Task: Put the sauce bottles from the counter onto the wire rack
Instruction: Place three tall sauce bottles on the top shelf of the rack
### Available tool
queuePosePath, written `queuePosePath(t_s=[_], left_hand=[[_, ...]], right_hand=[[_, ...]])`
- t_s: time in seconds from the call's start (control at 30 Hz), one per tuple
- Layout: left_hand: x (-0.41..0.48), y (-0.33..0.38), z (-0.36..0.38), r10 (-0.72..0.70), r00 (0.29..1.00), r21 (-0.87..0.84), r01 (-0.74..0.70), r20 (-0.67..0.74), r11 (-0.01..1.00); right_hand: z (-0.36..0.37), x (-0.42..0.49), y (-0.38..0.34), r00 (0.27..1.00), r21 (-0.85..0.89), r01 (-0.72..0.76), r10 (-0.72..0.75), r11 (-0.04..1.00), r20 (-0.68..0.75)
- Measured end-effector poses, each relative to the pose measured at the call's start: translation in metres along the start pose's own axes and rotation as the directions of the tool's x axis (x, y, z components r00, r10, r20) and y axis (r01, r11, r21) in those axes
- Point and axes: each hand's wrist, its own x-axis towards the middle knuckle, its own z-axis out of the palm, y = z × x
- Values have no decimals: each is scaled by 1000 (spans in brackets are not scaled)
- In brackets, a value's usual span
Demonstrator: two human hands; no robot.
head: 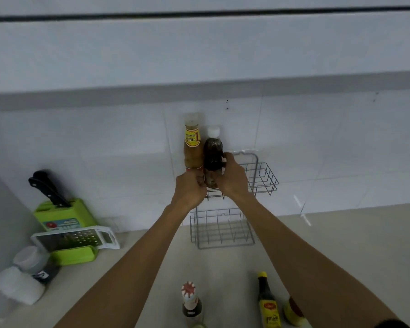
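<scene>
A grey two-tier wire rack (pixel 262 178) hangs on the white tiled wall. At the left end of its upper tier stand a tall tan sauce bottle (pixel 192 147) with a yellow label and a dark sauce bottle (pixel 213 155) with a white cap, side by side. My left hand (pixel 190 188) grips the base of the tan bottle. My right hand (pixel 232 176) wraps the dark bottle's right side. On the counter near me stand a bottle with a red-and-white cap (pixel 190 301), a dark bottle with a yellow cap and label (pixel 268 301) and a yellow bottle (pixel 294 312) partly behind my right arm.
The rack's lower tier (pixel 221 229) holds nothing. At the left are a green knife block (pixel 64 214) with a black-handled knife, a white grater on a green box (pixel 76 240), and white-lidded containers (pixel 31 259). A beige counter (pixel 341 245) runs along the wall.
</scene>
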Motion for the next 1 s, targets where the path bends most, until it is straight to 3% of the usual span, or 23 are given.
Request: queuePosePath(t_s=[0.07,0.2,0.27,0.37,0.4,0.47,0.53,0.67,0.77,0.93,1.0], left_hand=[[-6,5,-1,4,1000,-43,-4,-16,999],[-34,15,3,18,993,-211,-42,-114,977],[-53,16,12,22,992,-278,-55,-122,959],[-81,11,38,60,998,-322,-46,34,945],[-90,9,48,75,989,-317,-32,125,948],[-106,2,68,97,947,-279,-8,307,960],[-118,-5,81,104,887,-223,-1,450,975],[-132,-11,90,81,836,-188,27,543,982],[-140,-12,88,72,842,-192,38,534,981],[-151,-9,78,51,841,-206,73,539,976],[-154,-9,76,31,852,-193,83,523,978]], right_hand=[[-10,-6,3,1000,-40,6,-5,999,8],[-26,-43,23,979,-95,99,-114,991,-171],[-34,-72,41,974,-86,83,-100,993,-205],[-38,-112,78,995,-236,-74,88,969,52],[-37,-123,90,959,-350,-131,209,928,194],[-33,-145,111,812,-592,-125,425,796,400],[-25,-166,127,736,-724,-41,511,688,443],[-2,-197,161,726,-822,31,553,569,410],[5,-204,167,756,-809,-13,536,587,377],[-7,-190,150,751,-638,-117,488,761,445],[-16,-182,134,799,-529,-163,426,833,425]])
